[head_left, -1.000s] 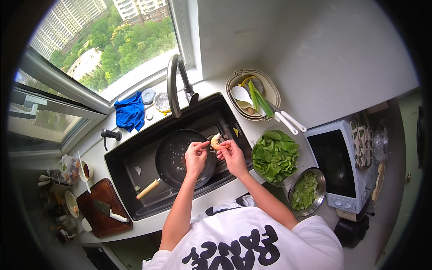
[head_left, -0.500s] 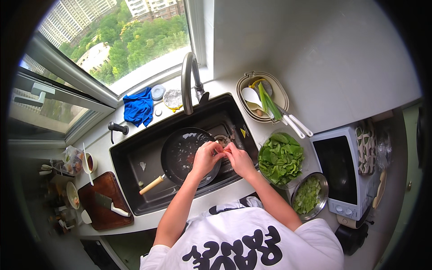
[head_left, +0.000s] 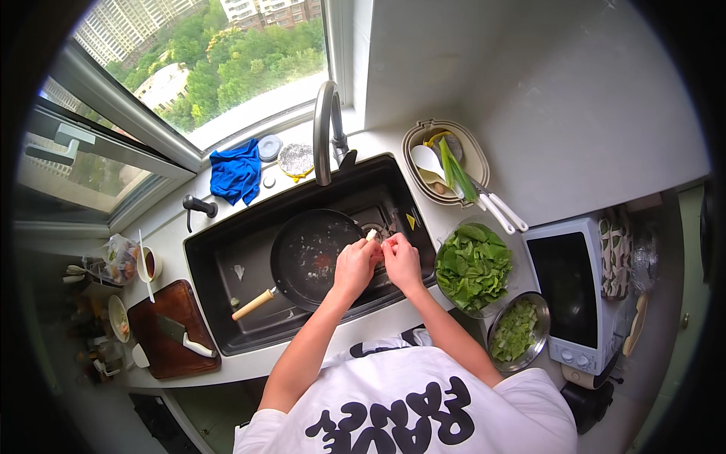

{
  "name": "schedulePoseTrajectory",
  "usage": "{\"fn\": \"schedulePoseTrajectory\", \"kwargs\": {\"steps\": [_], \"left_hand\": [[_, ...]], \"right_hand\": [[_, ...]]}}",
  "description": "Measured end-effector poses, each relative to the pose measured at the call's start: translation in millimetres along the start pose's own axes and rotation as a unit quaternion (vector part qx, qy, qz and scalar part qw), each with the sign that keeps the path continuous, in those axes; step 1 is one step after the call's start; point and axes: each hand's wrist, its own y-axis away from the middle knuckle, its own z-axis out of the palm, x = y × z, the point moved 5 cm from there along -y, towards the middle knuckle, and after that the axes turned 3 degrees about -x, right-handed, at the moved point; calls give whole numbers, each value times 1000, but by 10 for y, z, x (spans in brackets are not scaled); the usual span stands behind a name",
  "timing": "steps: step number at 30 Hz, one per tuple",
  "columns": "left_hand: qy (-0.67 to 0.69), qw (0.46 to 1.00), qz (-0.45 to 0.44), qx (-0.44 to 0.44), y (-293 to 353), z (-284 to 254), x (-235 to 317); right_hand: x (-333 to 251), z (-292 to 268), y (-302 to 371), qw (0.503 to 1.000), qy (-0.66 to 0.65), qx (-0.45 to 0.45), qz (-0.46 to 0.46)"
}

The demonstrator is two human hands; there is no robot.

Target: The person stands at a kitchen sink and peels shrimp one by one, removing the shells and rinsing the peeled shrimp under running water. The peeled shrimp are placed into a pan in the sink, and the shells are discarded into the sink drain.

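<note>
My left hand [head_left: 356,266] and my right hand [head_left: 401,261] meet over the right part of the black sink [head_left: 227,333]. Both have their fingers closed in a pinch. A small pale piece [head_left: 370,235] pokes out above the left fingers; its kind is too small to make out. The right fingertips press close beside it, and whatever they grip is hidden. Beneath and to the left of my hands, a dark frying pan [head_left: 302,257] with a wooden handle lies in the sink, bits and wet marks on its bottom. The drain [head_left: 370,227] is partly hidden behind my fingers.
A faucet [head_left: 324,136] arches over the sink's back edge. Right of the sink stand leafy greens [head_left: 473,266], a metal bowl of chopped greens [head_left: 518,329], nested basins [head_left: 446,163] and a microwave [head_left: 571,284]. At left, a knife [head_left: 185,337] lies on a cutting board [head_left: 170,363].
My fingers have shifted slightly apart, and the pale piece now shows above the left hand. The water in the pan looks lower. The view has moved a little.
</note>
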Motion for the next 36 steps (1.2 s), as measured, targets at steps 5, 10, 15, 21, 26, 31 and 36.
{"fn": "schedulePoseTrajectory", "kwargs": {"steps": [5, 10, 15, 21, 26, 31, 36], "left_hand": [[-13, 1000, 3, 24, 25, -145, -19], [74, 996, -35, 40, -28, -281, -56], [58, 996, 23, 71, -21, -279, -118], [93, 995, -22, -23, -139, -278, -250], [-23, 999, 34, 34, -169, -284, -96], [-42, 994, 76, 61, -73, -102, 11], [-22, 996, 79, 36, 56, -32, 92]], "right_hand": [[191, 116, 7, 926, -329, -53, 177], [233, 195, 65, 889, -406, -87, 192], [201, 220, 126, 810, -503, -129, 273], [-133, 94, 4, 980, -159, -110, 39], [-172, 53, -17, 984, -134, -85, 86], [149, 189, -47, 946, -289, -38, 145], [391, 211, -21, 895, -382, -44, 228]]}}
